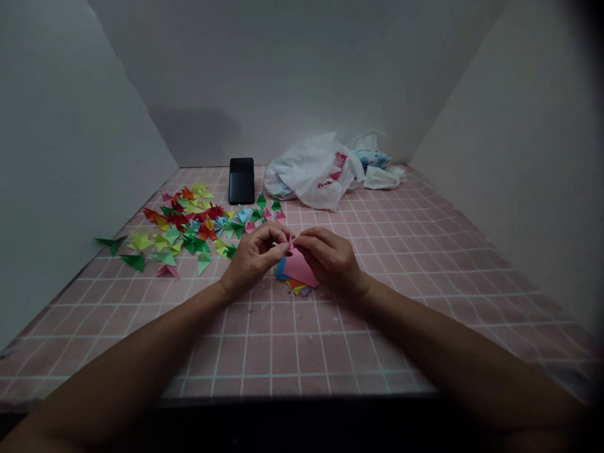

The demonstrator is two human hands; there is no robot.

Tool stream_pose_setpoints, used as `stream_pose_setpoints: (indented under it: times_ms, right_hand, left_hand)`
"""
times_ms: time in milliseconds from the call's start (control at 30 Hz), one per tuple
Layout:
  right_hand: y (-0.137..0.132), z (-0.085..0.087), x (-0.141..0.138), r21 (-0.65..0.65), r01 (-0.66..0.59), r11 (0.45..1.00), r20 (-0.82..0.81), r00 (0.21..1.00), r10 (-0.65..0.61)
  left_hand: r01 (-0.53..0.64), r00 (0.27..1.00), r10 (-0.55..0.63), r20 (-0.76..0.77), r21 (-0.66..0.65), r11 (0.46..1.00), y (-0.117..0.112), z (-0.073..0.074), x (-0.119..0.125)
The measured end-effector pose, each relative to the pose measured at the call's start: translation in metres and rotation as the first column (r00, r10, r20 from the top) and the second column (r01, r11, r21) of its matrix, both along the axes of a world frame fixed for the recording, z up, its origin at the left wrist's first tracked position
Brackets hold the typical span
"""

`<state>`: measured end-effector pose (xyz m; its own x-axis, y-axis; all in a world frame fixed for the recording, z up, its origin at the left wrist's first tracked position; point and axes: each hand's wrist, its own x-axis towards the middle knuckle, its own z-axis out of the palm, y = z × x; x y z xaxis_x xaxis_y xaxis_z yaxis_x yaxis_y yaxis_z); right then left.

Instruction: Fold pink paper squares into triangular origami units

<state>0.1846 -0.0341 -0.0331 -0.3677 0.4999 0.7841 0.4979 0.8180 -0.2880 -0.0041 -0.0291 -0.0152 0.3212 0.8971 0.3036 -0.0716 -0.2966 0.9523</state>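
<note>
Left hand (255, 257): closed, fingers curled, pinching the tip of a small pink paper piece (290, 244).
Right hand (330, 261): closed as well, its fingertips meeting the left hand's at the same pink paper piece, raised slightly above the stack.
Paper stack (298, 280): loose coloured sheets, pink on top, with blue, orange, yellow and purple edges showing, lying right under the hands on the pink grid-lined counter (264, 352).
Folded pieces (189, 229): a scattered spread of small pointed paper folds in red, green, yellow, blue and pink, on the counter left of the hands, the nearest just beside them.
Phone (241, 181): black, standing upright at the back, behind the folded pieces.
Plastic bag (309, 173): white, crumpled, red-printed, at the back, with a blue-patterned bundle (372, 158) just beside it.
Walls (66, 157): plain white panels on three sides.
</note>
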Motion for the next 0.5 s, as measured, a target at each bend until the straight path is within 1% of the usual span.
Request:
stream_pose_setpoints:
  times_ms: [133,300,400,500]
  right_hand:
    - [0.0007,0.0003,-0.0002,-0.019,-0.002,1.000,-0.013,1.000,0.001]
    - [0.0013,-0.0012,0.0003,0.028,-0.017,0.999,0.024,1.000,0.016]
    - [0.0006,0.0003,-0.0002,-0.006,0.003,1.000,0.041,0.999,-0.003]
    - [-0.0005,0.0022,-0.0018,-0.037,0.015,0.999,0.014,1.000,-0.014]
  left_hand:
    - [0.001,1.000,-0.001,0.012,-0.004,1.000,-0.0002,0.0011,0.0010]
    - [0.020,1.000,-0.020,0.005,0.004,1.000,-0.0002,0.0019,0.0000]
    - [0.038,0.999,-0.038,0.003,-0.004,0.999,-0.0005,0.0016,-0.0002]
    - [0.050,0.999,-0.050,0.001,-0.014,0.999,-0.0004,0.0001,0.0001]
